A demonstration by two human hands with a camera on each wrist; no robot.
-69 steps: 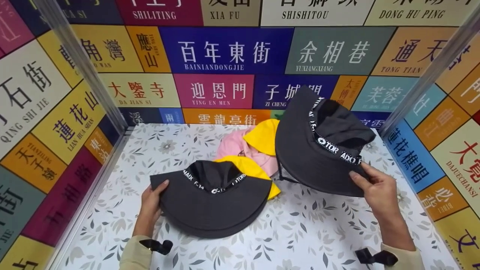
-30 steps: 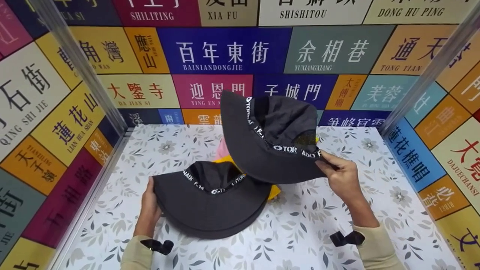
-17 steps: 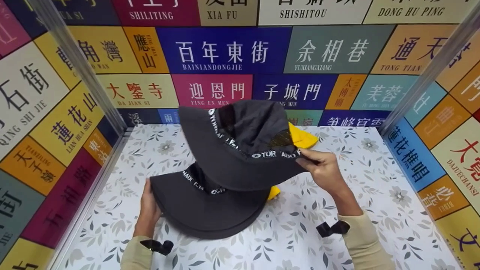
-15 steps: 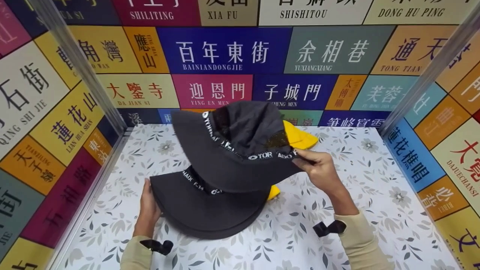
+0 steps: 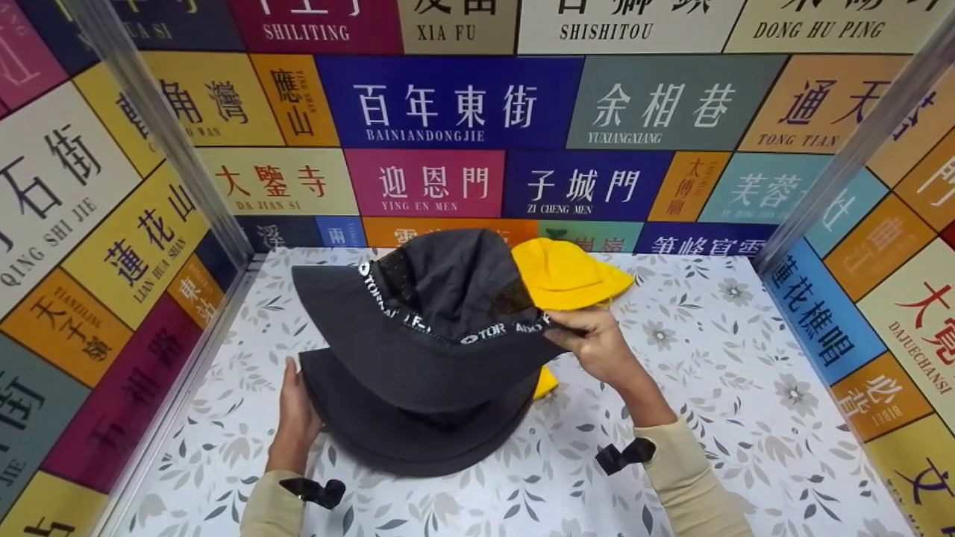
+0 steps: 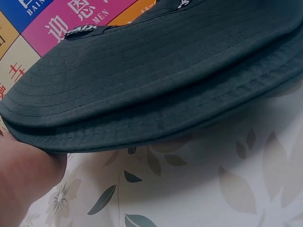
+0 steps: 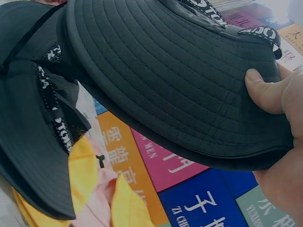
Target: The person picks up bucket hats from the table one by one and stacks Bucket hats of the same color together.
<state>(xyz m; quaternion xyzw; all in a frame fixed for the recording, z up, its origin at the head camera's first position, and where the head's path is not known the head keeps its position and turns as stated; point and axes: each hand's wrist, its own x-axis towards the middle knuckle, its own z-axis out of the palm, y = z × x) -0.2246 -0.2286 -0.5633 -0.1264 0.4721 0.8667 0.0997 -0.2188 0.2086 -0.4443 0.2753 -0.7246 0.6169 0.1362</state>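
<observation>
Head view: right forearm angles inward over the table (image 5: 716, 373). Right hand (image 5: 603, 350) pinches the right end of the upper dark hat's (image 5: 440, 328) brim, thumb on its face, other fingers behind. Left forearm points toward the back edge. Left hand (image 5: 297, 414) sits at the left end of the lower dark hat's (image 5: 418, 441) brim, one digit upright along it; fingers under the brim hidden, can't tell if they curl.

Counts: two dark hats clearly separate, both with double brim edges; can't tell if those are extra nested hats. One yellow hat (image 5: 574, 276) near the table's back edge, plus one yellow piece (image 5: 546, 382) poking out right of the lower dark hat. One pink item (image 7: 97, 208) between yellow parts, right wrist view only, partly covered.

Upper dark hat: tilted, crown toward back edge, left of right hand, above and beyond left hand. It overlaps the lower one; contact unclear. Lower dark hat: just right of left hand, left of table's middle, brim raised off the surface beside that hand.
</observation>
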